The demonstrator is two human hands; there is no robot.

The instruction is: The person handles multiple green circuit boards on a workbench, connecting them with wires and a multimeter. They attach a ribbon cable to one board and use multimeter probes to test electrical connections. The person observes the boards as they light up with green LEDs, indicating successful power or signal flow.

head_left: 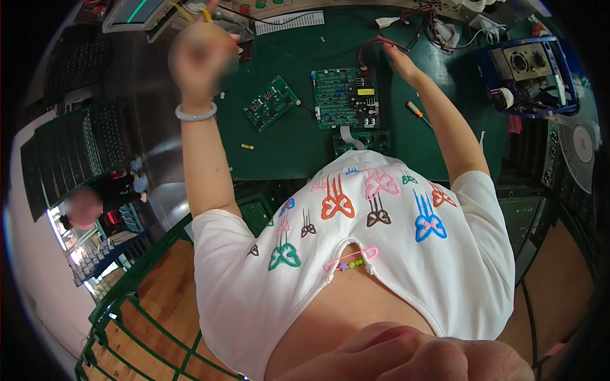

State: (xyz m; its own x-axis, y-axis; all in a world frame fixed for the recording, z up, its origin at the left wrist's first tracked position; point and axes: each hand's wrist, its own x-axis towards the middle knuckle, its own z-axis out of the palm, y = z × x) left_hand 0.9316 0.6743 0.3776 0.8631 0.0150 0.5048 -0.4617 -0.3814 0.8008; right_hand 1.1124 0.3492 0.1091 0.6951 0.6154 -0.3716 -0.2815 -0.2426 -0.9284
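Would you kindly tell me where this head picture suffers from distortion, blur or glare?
Head view: fisheye distortion bends the outer scene, with dark corners; a round blur hides most of the left hand; a bright streak crosses the screen at upper left; the large circuit board looks fairly sharp, though its smallest parts are hard to tell.

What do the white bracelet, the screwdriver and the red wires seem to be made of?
White bracelet: perhaps stone or plastic; milky, smooth, rigidly round.
Screwdriver handle: probably plastic, smooth bright orange; shaft likely metal, thin, straight.
Red wires: likely plastic-coated; even colour, flexible curves.
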